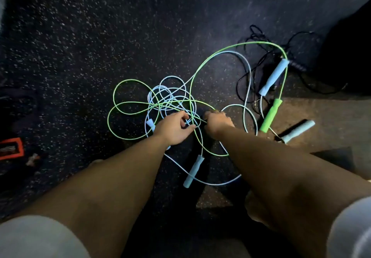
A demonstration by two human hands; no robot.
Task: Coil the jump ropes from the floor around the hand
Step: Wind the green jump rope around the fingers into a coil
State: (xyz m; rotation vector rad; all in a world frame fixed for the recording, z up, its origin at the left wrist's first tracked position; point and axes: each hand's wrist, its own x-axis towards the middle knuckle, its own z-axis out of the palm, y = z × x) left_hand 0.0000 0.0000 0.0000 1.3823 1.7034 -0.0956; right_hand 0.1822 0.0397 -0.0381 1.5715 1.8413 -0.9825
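Jump ropes [170, 99] lie in one loose tangle on the speckled floor [80, 57], just ahead of both hands.

Left hand [174, 130]: fingers [187, 128] curled, pinching strands where green and pale blue cross.

Right hand [217, 120]: clenched round a strand of the green rope [113, 97], as far as we can see.

We judge the cords light, thin, springy and slick-coated. They hold their loops and will likely snag on each other if pulled hard. The handles are the only stiff, weighty parts.

Better hold: the green handle [271, 115], or the pale blue handle [193, 170] nearest us. Then feed the cord out gently, one rope at a time.
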